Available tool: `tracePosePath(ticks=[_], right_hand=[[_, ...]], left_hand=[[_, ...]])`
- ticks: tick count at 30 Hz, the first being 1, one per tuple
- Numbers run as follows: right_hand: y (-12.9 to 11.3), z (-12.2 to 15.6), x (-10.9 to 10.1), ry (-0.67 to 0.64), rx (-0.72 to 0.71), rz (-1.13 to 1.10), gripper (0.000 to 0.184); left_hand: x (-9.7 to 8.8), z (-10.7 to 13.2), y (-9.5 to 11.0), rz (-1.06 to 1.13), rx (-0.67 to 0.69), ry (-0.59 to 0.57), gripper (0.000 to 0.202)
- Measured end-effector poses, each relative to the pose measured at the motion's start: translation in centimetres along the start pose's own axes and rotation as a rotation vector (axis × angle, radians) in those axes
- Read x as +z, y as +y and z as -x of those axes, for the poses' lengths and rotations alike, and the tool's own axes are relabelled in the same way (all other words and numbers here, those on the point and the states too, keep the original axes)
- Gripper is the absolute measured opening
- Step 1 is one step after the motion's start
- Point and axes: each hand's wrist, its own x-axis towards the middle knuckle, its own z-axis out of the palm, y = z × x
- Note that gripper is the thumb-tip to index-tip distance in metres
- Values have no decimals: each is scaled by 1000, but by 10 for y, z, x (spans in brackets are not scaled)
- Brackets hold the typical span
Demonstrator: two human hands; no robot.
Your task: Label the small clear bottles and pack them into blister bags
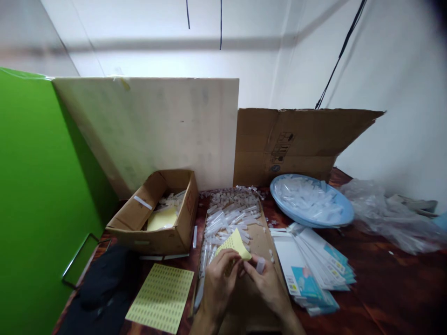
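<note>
My left hand is closed on a small yellow sheet of stickers, which curls upward from the fingers and carries rows of small dark print. Beside it, my right hand holds a short clear plastic tube between its fingers. The thumb and finger of the right hand meet the lower edge of the sheet; whether they pinch a sticker is too small to see. Both hands are over a flat cardboard tray with a heap of clear plastic tubes at its far and left parts.
A larger yellow sticker sheet lies at the left, near a dark cloth. Behind it stands an open cardboard box. To the right are a blue basin of clear plastic pieces, fanned white-and-blue packets and crumpled plastic.
</note>
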Motion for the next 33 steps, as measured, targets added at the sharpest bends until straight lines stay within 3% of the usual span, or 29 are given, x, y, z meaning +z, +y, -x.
tracePosePath(ticks=[15,23,29,33], right_hand=[[10,-17,-2,2,-27,107,31],[4,-9,-5,32,-27,135,26],[-2,-3,-6,28,-4,86,33],[6,-2,-9,5,47,36,45]], left_hand=[[6,-15,-1,9,-52,44,9],[2,-16,6,31,-83,-47,11],[6,-15,11,62,-120,-91,12],[14,-14,3,150,-163,-99,15]])
